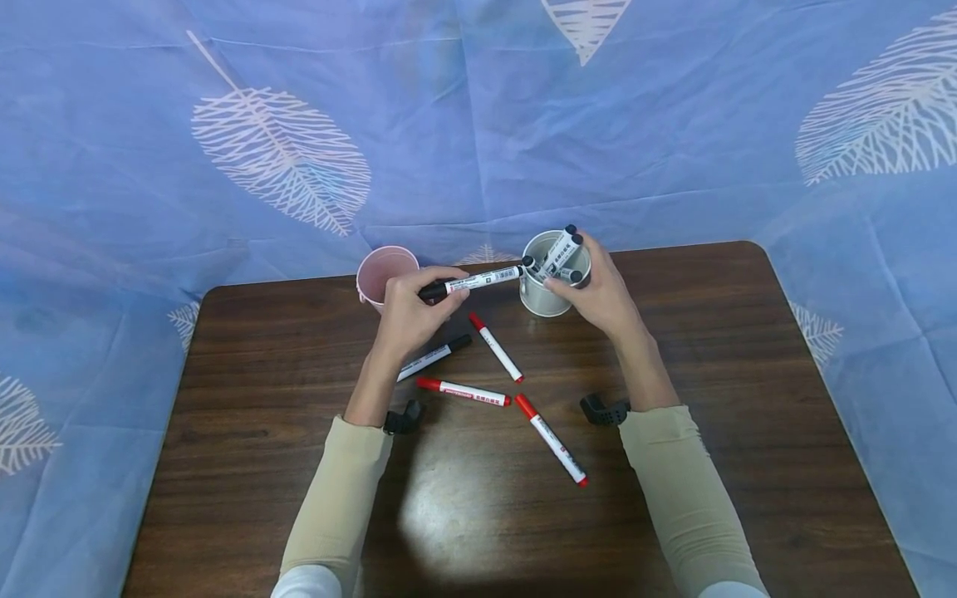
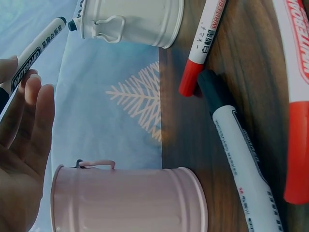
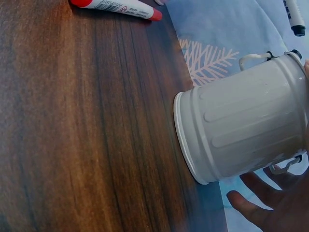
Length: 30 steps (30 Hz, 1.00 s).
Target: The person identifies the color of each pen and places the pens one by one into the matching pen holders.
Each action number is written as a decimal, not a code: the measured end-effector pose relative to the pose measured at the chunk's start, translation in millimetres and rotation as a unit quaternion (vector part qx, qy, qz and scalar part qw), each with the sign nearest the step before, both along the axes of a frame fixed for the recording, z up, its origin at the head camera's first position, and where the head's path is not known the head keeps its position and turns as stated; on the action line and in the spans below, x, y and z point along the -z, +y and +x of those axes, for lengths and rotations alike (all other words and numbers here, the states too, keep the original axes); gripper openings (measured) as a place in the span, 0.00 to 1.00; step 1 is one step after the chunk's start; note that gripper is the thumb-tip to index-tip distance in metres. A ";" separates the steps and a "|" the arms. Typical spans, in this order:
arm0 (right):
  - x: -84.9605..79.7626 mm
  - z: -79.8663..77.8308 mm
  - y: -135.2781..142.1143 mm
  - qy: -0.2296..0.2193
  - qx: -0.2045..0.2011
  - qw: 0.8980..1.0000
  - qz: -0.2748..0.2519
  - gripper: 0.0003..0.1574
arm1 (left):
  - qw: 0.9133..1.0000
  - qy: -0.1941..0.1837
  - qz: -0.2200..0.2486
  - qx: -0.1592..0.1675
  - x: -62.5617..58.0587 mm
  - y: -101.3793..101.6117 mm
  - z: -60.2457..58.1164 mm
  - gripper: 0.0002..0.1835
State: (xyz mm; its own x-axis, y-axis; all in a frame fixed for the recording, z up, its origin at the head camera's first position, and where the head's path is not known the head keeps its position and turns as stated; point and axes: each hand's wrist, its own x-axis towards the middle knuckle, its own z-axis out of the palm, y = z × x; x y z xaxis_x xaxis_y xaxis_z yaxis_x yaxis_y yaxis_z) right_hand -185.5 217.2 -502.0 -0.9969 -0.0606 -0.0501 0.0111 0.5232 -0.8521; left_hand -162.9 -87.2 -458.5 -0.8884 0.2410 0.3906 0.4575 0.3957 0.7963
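Note:
My left hand point(image 1: 420, 314) pinches a black whiteboard marker point(image 1: 484, 280) between thumb and fingers, nearly level, its far end at the left rim of a white metal bucket point(image 1: 544, 301). Several black-capped markers point(image 1: 561, 252) stick up from that bucket. On the bucket's right side my right hand point(image 1: 609, 301) holds it near the rim, thumb in front and fingers behind; in the right wrist view the lower fingers point(image 3: 251, 208) are spread beside a handle. Left of it, a pink bucket point(image 2: 130, 203) stands partly behind my left hand in the head view.
On the brown wooden table point(image 1: 748, 399) lie three red markers, one near the buckets point(image 1: 497, 349), one in the middle point(image 1: 467, 392) and one nearer the front point(image 1: 553, 442). Another black marker point(image 1: 434, 357) lies partly under my left forearm. A blue leaf-patterned cloth point(image 1: 449, 149) hangs behind the table.

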 end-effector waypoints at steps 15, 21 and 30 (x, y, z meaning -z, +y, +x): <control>-2.7 -0.1 0.2 -0.001 -0.001 1.000 0.004 0.61 | 1.000 -0.007 0.009 -0.009 -2.0 10.0 -16.9 0.10; -2.8 0.1 0.2 0.000 0.001 1.000 0.005 0.61 | 1.000 0.001 -0.012 -0.009 -4.6 15.9 -25.1 0.10; -1.3 0.1 -0.5 0.001 0.005 1.000 0.000 0.60 | 0.995 0.039 -0.094 -0.008 -17.4 25.1 -34.6 0.09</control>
State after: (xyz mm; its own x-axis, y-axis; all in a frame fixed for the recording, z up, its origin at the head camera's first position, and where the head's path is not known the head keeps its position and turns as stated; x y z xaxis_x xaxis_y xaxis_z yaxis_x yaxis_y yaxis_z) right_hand -185.4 216.8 -500.7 -0.9975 -0.0501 -0.0491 0.0156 0.5239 -0.8516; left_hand -197.5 -62.0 -441.1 -0.8615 0.3021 0.4082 0.5075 0.5419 0.6699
